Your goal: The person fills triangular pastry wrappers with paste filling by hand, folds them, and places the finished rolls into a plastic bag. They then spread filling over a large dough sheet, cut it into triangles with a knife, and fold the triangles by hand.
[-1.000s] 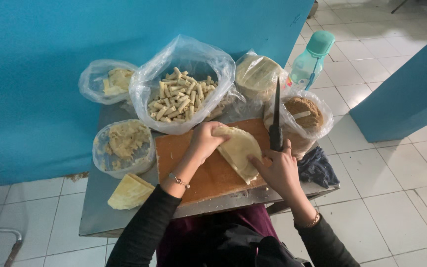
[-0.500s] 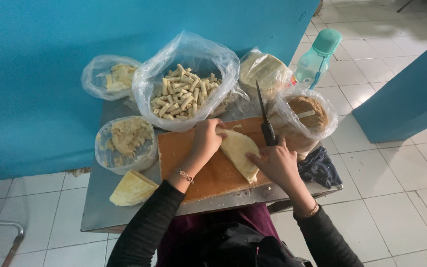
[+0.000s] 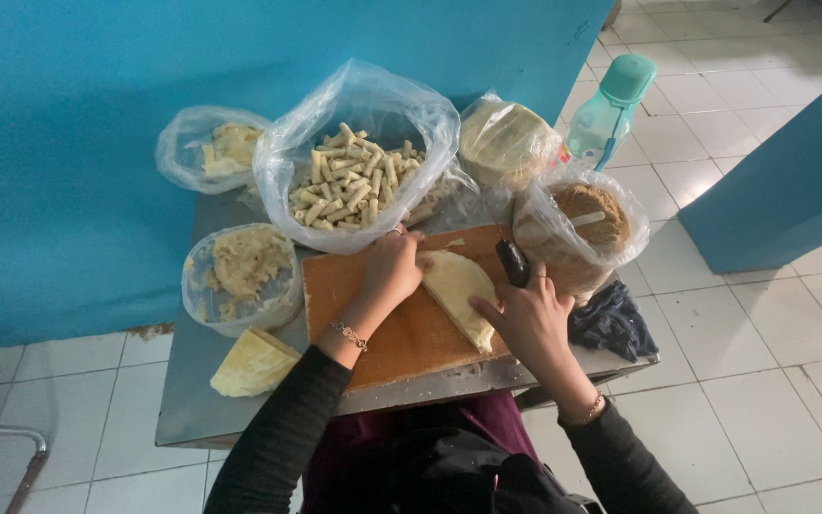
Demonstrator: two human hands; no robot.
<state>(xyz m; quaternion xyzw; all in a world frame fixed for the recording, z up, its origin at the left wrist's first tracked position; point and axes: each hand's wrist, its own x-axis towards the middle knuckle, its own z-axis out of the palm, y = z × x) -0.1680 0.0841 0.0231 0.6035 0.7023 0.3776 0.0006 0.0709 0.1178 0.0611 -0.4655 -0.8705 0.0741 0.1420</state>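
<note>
Pale yellow flatbread (image 3: 459, 295), folded into a half-moon, lying on a wooden cutting board (image 3: 401, 333) near the board's far right part. Soft and thin, with a smooth, slightly floury face and a curved edge toward the right.

Left hand (image 3: 394, 266) pressed flat on the flatbread's left end, fingers curled down over it, not closed around it. Right hand (image 3: 530, 319) closed around a knife (image 3: 511, 262) with a dark handle, held just above the flatbread's right edge; blade mostly hidden, pointing away.

Behind the board, a large clear plastic bag (image 3: 359, 157), open at the top, filled with short pale rolled sticks. To its left, a smaller bag (image 3: 206, 148) with yellowish pieces. To the right, a closed bag (image 3: 506, 143) with a stack of round flatbreads. Nearer the right hand, a bag-lined tub (image 3: 577, 224) with brown filling and a spoon handle. Left of the board, a clear tub (image 3: 240, 276) with lumpy beige mash. Folded yellow wedge (image 3: 251, 362) on the metal table (image 3: 183, 400). Teal-capped bottle (image 3: 606, 109) at the far right corner, dark cloth (image 3: 611, 324) beside the right wrist.
</note>
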